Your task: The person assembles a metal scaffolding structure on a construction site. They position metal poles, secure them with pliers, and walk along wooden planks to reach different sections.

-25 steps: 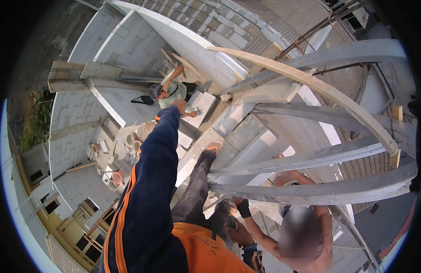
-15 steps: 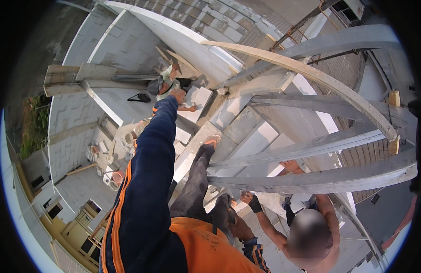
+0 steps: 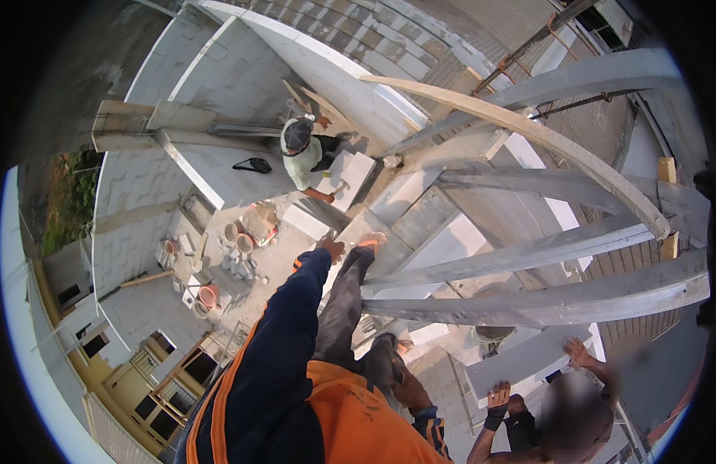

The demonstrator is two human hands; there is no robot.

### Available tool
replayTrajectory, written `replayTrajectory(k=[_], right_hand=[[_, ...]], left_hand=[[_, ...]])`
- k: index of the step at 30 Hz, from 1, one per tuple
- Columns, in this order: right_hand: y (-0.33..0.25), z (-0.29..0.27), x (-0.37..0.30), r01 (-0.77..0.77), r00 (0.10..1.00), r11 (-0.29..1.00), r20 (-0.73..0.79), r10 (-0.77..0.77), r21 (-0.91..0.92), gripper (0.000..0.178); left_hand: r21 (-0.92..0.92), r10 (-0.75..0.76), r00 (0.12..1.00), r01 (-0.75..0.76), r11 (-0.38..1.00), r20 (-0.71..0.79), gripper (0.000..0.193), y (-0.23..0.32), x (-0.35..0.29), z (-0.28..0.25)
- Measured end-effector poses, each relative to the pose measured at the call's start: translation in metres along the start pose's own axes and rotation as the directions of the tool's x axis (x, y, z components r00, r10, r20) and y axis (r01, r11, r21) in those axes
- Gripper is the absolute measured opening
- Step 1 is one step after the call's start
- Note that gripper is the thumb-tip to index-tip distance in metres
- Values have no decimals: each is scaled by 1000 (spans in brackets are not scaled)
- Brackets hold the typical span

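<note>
My left hand (image 3: 331, 247), at the end of a dark blue sleeve with orange stripes, is held out low beside my left leg (image 3: 344, 298). Its fingers look loosely bent and apart, with nothing visible in them. Just beyond it lies a white block (image 3: 311, 220). My sandalled left foot (image 3: 371, 241) stands on top of the block wall. Lower down, my right hand (image 3: 408, 389) rests against my bent right leg (image 3: 381, 359); shadow and the trouser cloth hide its fingers.
Long grey beams (image 3: 543, 301) and a curved wooden plank (image 3: 520, 120) cross the right. A person in a cap (image 3: 299, 139) works at a white block (image 3: 349, 178) below. Another person at lower right grips a grey block (image 3: 520, 359). Buckets (image 3: 209, 295) stand on the floor far below.
My left arm has drawn back and down from its outstretched position. The capped person comes out from behind it. The person at lower right now has a grey block in both hands.
</note>
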State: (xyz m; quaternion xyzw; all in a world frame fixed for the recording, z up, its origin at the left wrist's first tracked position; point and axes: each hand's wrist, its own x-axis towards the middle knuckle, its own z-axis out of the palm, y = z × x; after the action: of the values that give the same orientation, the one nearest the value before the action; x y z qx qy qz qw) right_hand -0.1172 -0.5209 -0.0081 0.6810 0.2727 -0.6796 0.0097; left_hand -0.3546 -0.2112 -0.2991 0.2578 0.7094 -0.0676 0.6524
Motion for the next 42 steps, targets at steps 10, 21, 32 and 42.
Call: replayTrajectory(k=[10, 21, 32, 42], right_hand=[[6, 1, 1, -7, 1000, 1000, 10, 8, -20, 66], [46, 14, 10, 103, 986, 992, -126, -111, -72, 65], [42, 3, -9, -109, 994, 992, -26, 108, -69, 65], [40, -1, -1, -114, 993, 991, -22, 113, -68, 64]], left_hand=[[207, 145, 988, -131, 969, -54, 80, -56, -3, 8], [77, 342, 935, -350, 934, 98, 61, 8, -76, 71], [181, 282, 954, -297, 938, 103, 54, -27, -82, 81], [209, 319, 947, -319, 924, 37, 54, -12, -93, 65]])
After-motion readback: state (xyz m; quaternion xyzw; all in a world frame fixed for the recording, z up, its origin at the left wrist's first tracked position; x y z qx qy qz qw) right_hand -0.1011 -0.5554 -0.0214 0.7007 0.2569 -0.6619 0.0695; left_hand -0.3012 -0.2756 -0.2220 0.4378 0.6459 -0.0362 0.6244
